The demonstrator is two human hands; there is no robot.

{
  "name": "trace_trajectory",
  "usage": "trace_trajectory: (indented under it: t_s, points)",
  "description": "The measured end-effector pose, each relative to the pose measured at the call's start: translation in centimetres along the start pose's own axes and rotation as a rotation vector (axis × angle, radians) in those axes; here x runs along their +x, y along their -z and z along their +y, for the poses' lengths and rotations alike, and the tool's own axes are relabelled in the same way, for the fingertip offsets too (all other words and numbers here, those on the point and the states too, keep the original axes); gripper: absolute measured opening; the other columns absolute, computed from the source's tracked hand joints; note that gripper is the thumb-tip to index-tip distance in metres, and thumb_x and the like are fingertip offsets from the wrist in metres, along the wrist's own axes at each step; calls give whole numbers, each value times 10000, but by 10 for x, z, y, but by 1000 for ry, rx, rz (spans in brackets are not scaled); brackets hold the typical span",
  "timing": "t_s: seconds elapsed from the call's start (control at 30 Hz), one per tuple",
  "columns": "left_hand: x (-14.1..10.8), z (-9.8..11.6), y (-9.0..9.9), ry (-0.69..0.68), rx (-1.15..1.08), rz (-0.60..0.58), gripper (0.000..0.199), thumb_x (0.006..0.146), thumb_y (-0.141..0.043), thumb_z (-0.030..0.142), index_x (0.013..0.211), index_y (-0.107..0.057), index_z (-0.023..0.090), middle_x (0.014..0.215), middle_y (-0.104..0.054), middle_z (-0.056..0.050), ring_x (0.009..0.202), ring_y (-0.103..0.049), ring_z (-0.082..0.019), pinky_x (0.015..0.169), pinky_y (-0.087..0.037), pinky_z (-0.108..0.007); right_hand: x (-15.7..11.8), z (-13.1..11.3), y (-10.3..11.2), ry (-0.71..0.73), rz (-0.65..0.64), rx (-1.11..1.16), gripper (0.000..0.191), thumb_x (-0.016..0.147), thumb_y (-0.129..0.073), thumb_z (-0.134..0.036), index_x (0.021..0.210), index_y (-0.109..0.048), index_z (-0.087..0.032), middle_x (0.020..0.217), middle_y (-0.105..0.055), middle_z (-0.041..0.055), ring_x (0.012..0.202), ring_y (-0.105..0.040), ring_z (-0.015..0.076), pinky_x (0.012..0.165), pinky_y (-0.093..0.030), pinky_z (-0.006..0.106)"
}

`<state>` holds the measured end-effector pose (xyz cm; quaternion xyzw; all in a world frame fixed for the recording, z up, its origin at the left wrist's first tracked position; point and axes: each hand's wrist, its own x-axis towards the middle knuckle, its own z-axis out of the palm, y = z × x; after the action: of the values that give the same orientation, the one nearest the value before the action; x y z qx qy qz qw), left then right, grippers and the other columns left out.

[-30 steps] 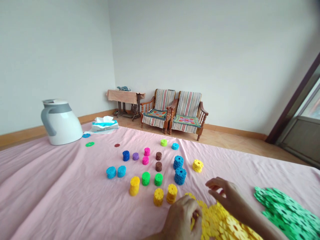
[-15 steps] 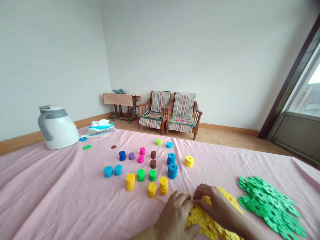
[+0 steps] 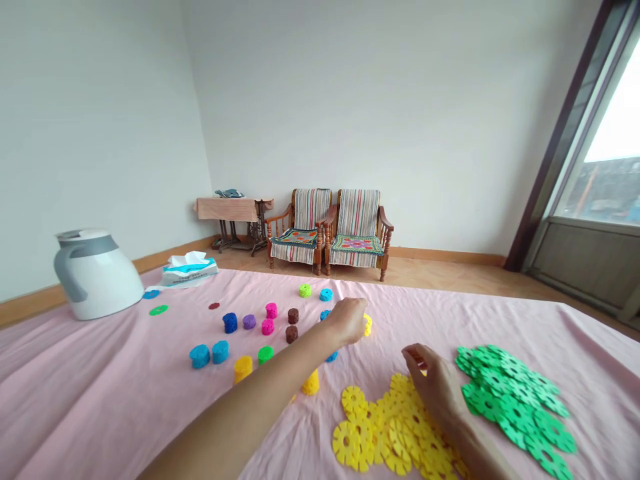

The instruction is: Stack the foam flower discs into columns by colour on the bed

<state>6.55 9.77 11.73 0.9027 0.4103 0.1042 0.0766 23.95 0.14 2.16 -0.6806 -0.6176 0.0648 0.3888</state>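
Note:
My left hand [image 3: 349, 321] reaches out over the cloth to a yellow stack [image 3: 368, 325], which it partly covers; its fingers are curled and what they hold is hidden. Above the right part of the loose yellow discs [image 3: 370, 433] is my right hand [image 3: 431, 375], thumb and fingers curved, with a small spot of yellow near the fingertips. A pile of green discs [image 3: 520, 400] lies to its right. My left forearm hides parts of the blue and yellow stacks.
Short stacks, among them light blue [image 3: 200, 356], purple [image 3: 249, 322] and brown [image 3: 293, 316], stand on the pink cloth [image 3: 125, 400]. A white jug [image 3: 103, 280] and a tissue box [image 3: 190, 268] are at the left. Two chairs [image 3: 357, 230] stand beyond.
My left hand has left the yellow discs and moved forward to the yellow stack. My right hand has moved slightly right and forward, apart from the left. The view has shifted a little.

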Motion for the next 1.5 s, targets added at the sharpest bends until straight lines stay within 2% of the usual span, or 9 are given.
trace_trajectory:
  t_s: [0.17,0.27,0.37,0.57,1.0,1.5]
  points:
    - [45,0,-16,103,156,-235,221,881,-603,271,1053,-592,132,1068,-604,-71,955,-598,-207,816,-508,-395,0,7,-3,7,81,-9,253,859,-390,-348,784,-598,-224,769,-687,55,711,-629,211,678,-457,305]
    - [57,-2,-27,154,217,-330,236,889,-594,292,1065,-588,136,1073,-601,-72,949,-599,-206,810,-511,-393,2,13,-6,12,95,-16,252,850,-403,-345,783,-606,-212,763,-677,51,723,-617,210,687,-446,307]
    - [62,-4,-36,174,245,-368,244,891,-589,304,1073,-586,142,1080,-598,-70,959,-595,-209,813,-509,-392,2,15,-8,24,79,-19,252,852,-396,-324,771,-605,-209,754,-668,44,717,-610,198,683,-435,298]
    - [62,-8,-49,197,234,-340,272,896,-580,313,1112,-568,147,1109,-584,-77,974,-588,-214,815,-508,-396,2,13,-8,33,58,-26,238,856,-402,-305,750,-593,-209,736,-654,31,705,-604,184,664,-417,280]
    - [64,-1,-58,238,211,-244,274,897,-578,310,1118,-566,148,1117,-580,-80,982,-585,-216,820,-506,-398,4,14,-10,51,60,-44,216,849,-410,-226,718,-580,-205,695,-624,25,676,-583,168,640,-391,254]
    - [68,5,-57,248,214,-239,279,898,-578,301,1132,-559,150,1129,-575,-83,985,-585,-218,818,-508,-396,4,14,-9,54,39,-62,220,845,-407,-222,715,-584,-206,689,-621,24,672,-580,166,633,-393,252]
